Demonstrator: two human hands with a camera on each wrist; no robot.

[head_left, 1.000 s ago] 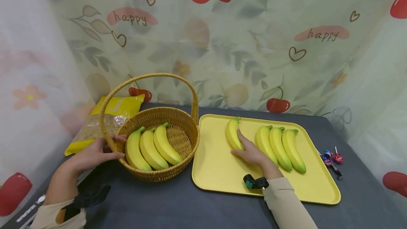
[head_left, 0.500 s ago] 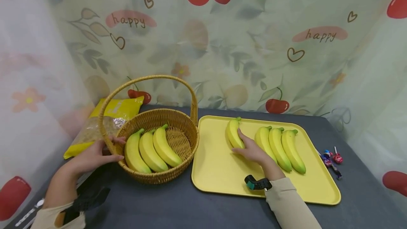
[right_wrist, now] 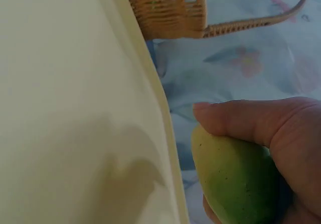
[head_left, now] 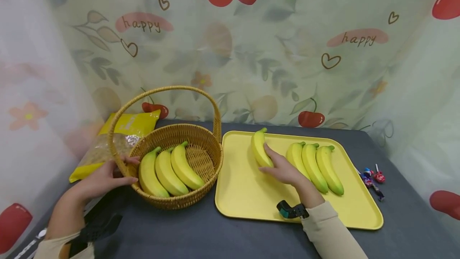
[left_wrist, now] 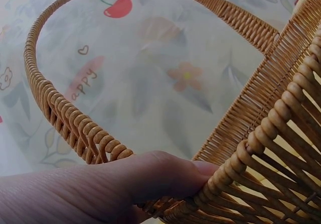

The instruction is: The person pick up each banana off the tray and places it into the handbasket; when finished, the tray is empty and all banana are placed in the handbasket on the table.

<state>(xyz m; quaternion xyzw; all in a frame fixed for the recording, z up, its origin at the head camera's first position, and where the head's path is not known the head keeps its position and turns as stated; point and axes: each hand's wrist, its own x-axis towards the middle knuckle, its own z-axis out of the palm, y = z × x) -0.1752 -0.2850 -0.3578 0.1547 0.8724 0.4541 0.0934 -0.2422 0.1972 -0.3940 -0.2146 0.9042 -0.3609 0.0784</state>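
Observation:
A wicker basket [head_left: 201, 135] with a tall handle [left_wrist: 55, 98] holds three yellow bananas [head_left: 169, 169]. My left hand [head_left: 125, 170] grips its left rim, the thumb [left_wrist: 125, 184] pressed over the weave. To the right lies a yellow tray [head_left: 244, 195]. My right hand [head_left: 274, 165] grips a single banana [head_left: 258, 149] at the tray's back left. In the right wrist view the thumb [right_wrist: 251, 121] curls over that banana [right_wrist: 235, 184], which hangs just above the tray [right_wrist: 75, 108] and casts a shadow. Three more bananas [head_left: 315, 167] lie side by side on the tray's right half.
A yellow snack bag [head_left: 122, 131] lies behind the basket at the left. A few wrapped lollipops [head_left: 371, 178] lie on the dark table [head_left: 201, 231] right of the tray. A cherry-print curtain [head_left: 230, 51] closes off the back and sides.
My right hand has closed round the single banana and raised it a little off the tray, shifting it slightly left. The left hand stays on the basket rim.

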